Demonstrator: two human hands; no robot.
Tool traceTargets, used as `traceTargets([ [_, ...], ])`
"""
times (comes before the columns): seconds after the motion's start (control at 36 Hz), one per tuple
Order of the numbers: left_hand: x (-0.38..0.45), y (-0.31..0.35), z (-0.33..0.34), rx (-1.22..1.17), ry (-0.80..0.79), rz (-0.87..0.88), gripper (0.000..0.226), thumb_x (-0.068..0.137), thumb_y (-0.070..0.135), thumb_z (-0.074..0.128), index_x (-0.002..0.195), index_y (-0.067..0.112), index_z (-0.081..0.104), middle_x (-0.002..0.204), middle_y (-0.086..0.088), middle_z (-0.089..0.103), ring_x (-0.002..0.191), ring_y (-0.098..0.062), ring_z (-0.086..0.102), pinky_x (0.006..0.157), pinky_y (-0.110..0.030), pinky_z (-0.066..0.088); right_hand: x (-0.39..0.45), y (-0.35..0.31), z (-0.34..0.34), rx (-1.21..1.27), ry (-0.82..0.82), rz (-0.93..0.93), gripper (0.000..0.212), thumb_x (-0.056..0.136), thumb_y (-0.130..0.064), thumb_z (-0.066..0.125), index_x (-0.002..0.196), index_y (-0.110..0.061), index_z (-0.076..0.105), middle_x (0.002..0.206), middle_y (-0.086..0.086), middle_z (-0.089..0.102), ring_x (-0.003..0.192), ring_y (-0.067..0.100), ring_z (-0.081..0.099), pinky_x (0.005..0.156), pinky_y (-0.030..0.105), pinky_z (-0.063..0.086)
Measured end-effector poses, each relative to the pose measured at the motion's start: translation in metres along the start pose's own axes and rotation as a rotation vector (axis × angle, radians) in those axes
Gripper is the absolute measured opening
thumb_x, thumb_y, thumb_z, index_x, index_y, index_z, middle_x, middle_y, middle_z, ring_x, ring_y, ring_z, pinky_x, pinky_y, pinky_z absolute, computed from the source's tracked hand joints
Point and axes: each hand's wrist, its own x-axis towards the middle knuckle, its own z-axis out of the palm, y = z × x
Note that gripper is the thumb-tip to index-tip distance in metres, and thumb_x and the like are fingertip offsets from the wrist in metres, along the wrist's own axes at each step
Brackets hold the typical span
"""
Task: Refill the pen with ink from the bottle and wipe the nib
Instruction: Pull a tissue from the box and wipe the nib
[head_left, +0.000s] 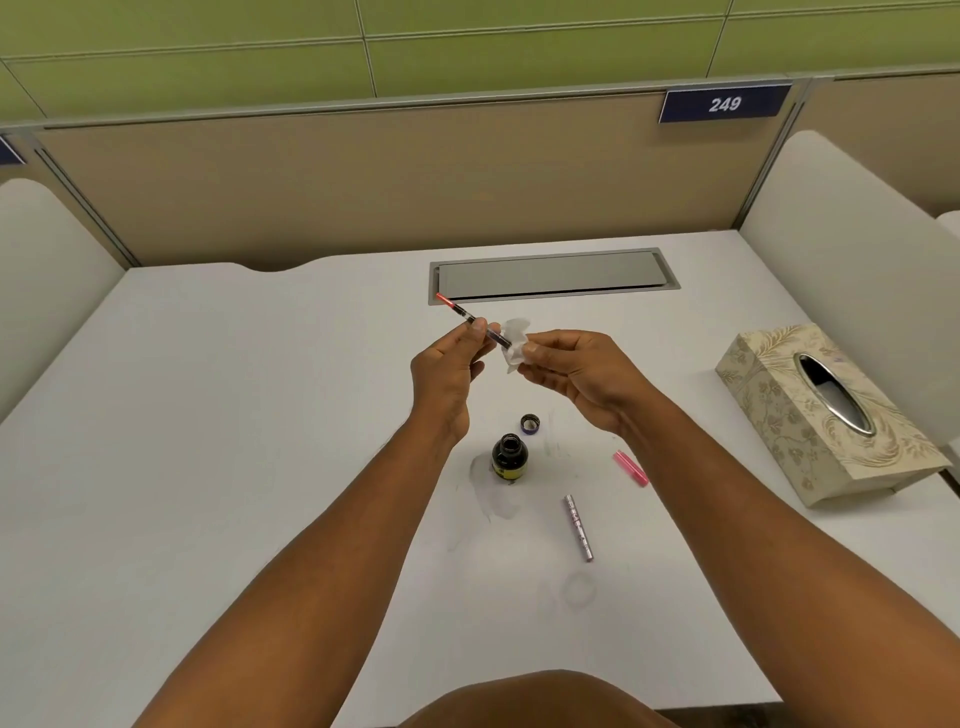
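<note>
Looking down from the head camera, two bare forearms reach over a white desk (234, 415). Above and beyond the open ink bottle (509, 458), the left hand (449, 371) pinches a slim pen insert (474, 320) between thumb and fingers, its red end pointing up and away. The right hand (576, 371) grips a crumpled white tissue (514, 343) closed around the pen's near tip. Just beyond the bottle lies its cap (530, 423). Right of the bottle lies a pink pen piece (630, 467); nearer the viewer, a silver barrel (579, 527). Far right of the bottle sits a patterned tissue box (779, 415).
</note>
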Motion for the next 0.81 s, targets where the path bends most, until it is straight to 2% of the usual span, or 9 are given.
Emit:
traceTargets([
  [0.11,0.001,-0.002,-0.002,0.024,-0.017,0.018,0.009,0.093,0.024,0.068,0.095,0.020,0.076,0.097,0.006,0.078,0.106,-0.015,0.071,0.095,-0.031,0.048,0.001,-0.001,0.000,-0.074,0.040,-0.002,0.007,0.085,-0.002,0.072,0.090,-0.006,0.074,0.098,0.011,0.075,0.089,0.022,0.072,0.079,0.027,0.058],
  [0.28,0.002,-0.001,-0.002,0.050,-0.045,0.050,0.018,0.094,0.024,0.066,0.107,0.015,0.074,0.102,0.002,0.078,0.110,-0.018,0.068,0.092,-0.026,0.049,0.002,0.000,0.005,-0.214,0.082,0.010,0.007,0.089,-0.015,0.070,0.095,-0.012,0.073,0.100,0.013,0.074,0.082,0.019,0.068,0.072,0.026,0.055],
  [0.44,0.003,-0.001,-0.007,0.087,-0.072,0.065,0.024,0.095,0.025,0.065,0.112,0.010,0.074,0.107,-0.001,0.077,0.111,-0.018,0.068,0.097,-0.030,0.050,0.003,0.000,0.006,-0.268,0.051,0.045,0.013,0.092,-0.018,0.067,0.093,-0.007,0.075,0.088,0.010,0.070,0.071,0.013,0.061,0.070,0.027,0.051],
  [0.58,0.004,-0.003,-0.010,0.072,-0.068,0.050,0.029,0.094,0.023,0.066,0.117,0.006,0.072,0.107,-0.004,0.077,0.112,-0.020,0.068,0.101,-0.033,0.050,0.004,0.002,0.007,-0.238,0.042,0.063,0.017,0.090,-0.014,0.068,0.097,0.000,0.074,0.090,0.012,0.068,0.073,0.015,0.056,0.069,0.026,0.049],
  [0.72,0.001,-0.004,-0.009,0.031,-0.064,0.011,0.020,0.094,0.023,0.066,0.110,0.012,0.074,0.103,-0.001,0.078,0.103,-0.013,0.070,0.097,-0.030,0.049,0.004,0.007,0.008,-0.263,0.108,-0.007,0.016,0.089,-0.016,0.070,0.093,-0.001,0.075,0.089,0.012,0.071,0.075,0.017,0.057,0.069,0.027,0.051],
  [0.81,0.002,-0.003,-0.010,-0.054,-0.019,-0.025,0.018,0.094,0.022,0.066,0.109,0.014,0.072,0.103,-0.002,0.078,0.104,-0.014,0.071,0.093,-0.029,0.050,0.002,0.011,0.008,-0.442,0.175,-0.139,0.010,0.089,-0.018,0.069,0.086,-0.010,0.075,0.078,0.007,0.071,0.065,0.014,0.057,0.065,0.027,0.051],
])
